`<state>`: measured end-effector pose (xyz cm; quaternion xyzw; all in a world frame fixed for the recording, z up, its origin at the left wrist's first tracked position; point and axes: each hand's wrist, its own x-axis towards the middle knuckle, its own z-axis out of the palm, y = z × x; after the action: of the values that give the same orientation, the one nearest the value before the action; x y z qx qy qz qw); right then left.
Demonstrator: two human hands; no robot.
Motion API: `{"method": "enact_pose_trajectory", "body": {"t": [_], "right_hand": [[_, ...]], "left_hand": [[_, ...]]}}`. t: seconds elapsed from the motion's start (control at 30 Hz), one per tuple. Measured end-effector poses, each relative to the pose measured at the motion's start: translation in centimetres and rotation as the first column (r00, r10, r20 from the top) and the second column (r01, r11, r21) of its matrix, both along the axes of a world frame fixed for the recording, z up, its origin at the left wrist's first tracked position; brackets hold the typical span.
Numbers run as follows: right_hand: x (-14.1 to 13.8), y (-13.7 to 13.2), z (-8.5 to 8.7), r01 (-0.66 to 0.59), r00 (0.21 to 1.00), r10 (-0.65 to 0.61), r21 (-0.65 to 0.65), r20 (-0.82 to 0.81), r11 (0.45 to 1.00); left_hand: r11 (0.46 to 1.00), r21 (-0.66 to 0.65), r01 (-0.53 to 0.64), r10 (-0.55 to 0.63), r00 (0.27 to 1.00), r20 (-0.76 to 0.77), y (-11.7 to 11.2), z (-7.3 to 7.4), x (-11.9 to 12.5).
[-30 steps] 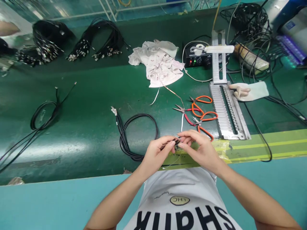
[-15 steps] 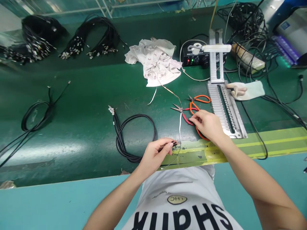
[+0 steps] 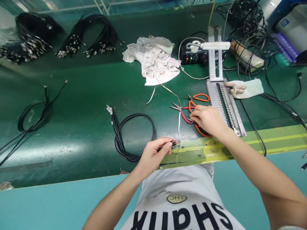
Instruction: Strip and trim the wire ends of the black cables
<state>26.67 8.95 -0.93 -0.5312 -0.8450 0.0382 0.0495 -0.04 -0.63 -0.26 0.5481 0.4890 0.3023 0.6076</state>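
Observation:
My left hand (image 3: 154,152) is closed around the ends of a bundle of thin black cables (image 3: 153,129), whose stripped, copper-coloured tips stick out past the fingers. The bundle lies coiled to the left, with metal connectors (image 3: 109,109) at its far end. My right hand (image 3: 206,118) is closed in a pinch; a small metal-tipped tool (image 3: 190,121) shows at its fingertips, the rest hidden. Beside it lie red-handled pliers (image 3: 178,108) and orange-handled pliers (image 3: 201,97), partly covered by the hand. A narrow white strip (image 3: 179,124) runs between my hands.
A slotted metal fixture (image 3: 219,99) stands right of my hand, with a white glove (image 3: 249,88) beside it. Behind are a crumpled white cloth (image 3: 158,60) and a black control box (image 3: 195,57). More black cables (image 3: 35,111) lie on the left of the green bench (image 3: 91,80).
My right hand has moved slightly up and left, and a metal tip now shows at its fingers. My left hand stays nearly still with the cable ends. The view has shifted slightly.

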Motion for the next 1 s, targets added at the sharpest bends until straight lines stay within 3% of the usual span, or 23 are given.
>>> {"method": "enact_pose_trajectory", "body": {"t": [0.2, 0.27, 0.3, 0.33, 0.37, 0.43, 0.47, 0.57, 0.63, 0.7, 0.8, 0.9, 1.0], "right_hand": [[-1.4, 0.0, 0.9, 0.006, 0.998, -0.006, 0.010, 0.055, 1.000], [-1.2, -1.2, 2.2, 0.015, 0.999, -0.017, -0.036, -0.048, 0.999], [-1.1, -2.0, 3.0, -0.006, 0.974, -0.026, -0.141, -0.225, 0.990], [-0.9, -3.0, 3.8, -0.098, 0.911, -0.028, -0.282, -0.411, 0.954], [-0.7, -4.0, 4.5, -0.233, 0.846, -0.023, -0.409, -0.533, 0.882], [-0.5, -6.0, 5.5, -0.485, 0.790, 0.036, -0.588, -0.611, 0.648], [-0.5, -6.9, 5.7, -0.509, 0.799, 0.077, -0.601, -0.596, 0.616], [-1.0, -8.5, 5.4, -0.358, 0.897, 0.135, -0.514, -0.421, 0.779], [-1.6, -9.0, 4.9, -0.268, 0.910, 0.066, -0.460, -0.409, 0.847], [-2.3, -9.1, 4.6, -0.211, 0.854, -0.065, -0.458, -0.516, 0.864], [-3.6, -9.0, 4.5, -0.164, 0.701, -0.211, -0.442, -0.681, 0.882], [-4.9, -8.8, 4.2, -0.182, 0.612, -0.207, -0.391, -0.763, 0.902], [-5.6, -8.6, 3.7, -0.195, 0.591, -0.198, -0.376, -0.782, 0.906]], "left_hand": [[1.000, 0.004, -0.002, 0.002, 1.000, 0.002, 0.0, 0.4, -0.1], [1.000, -0.023, -0.014, 0.015, 0.999, 0.029, -0.1, 0.4, -0.2], [0.999, -0.045, -0.016, 0.019, 0.999, 0.051, -0.1, 0.5, -0.2], [0.997, -0.070, -0.015, 0.020, 0.997, 0.077, -0.1, 0.5, -0.2], [0.996, -0.091, -0.011, 0.021, 0.994, 0.106, 0.0, 0.5, -0.2], [0.993, -0.119, -0.016, 0.033, 0.989, 0.141, 0.1, 0.6, -0.2], [0.992, -0.124, -0.026, 0.044, 0.988, 0.149, 0.2, 0.7, -0.2], [0.991, -0.102, -0.086, 0.100, 0.985, 0.140, 0.4, 0.9, 0.1], [0.989, -0.068, -0.132, 0.140, 0.981, 0.131, 0.3, 1.0, 0.3], [0.986, -0.052, -0.157, 0.163, 0.977, 0.138, 0.2, 1.1, 0.6], [0.984, -0.058, -0.171, 0.178, 0.972, 0.155, -0.1, 1.1, 0.9], [0.984, -0.005, -0.177, 0.176, 0.975, 0.139, -0.2, 1.1, 1.0], [0.973, 0.155, -0.173, 0.166, 0.984, 0.060, -0.1, 1.1, 0.9]]}}
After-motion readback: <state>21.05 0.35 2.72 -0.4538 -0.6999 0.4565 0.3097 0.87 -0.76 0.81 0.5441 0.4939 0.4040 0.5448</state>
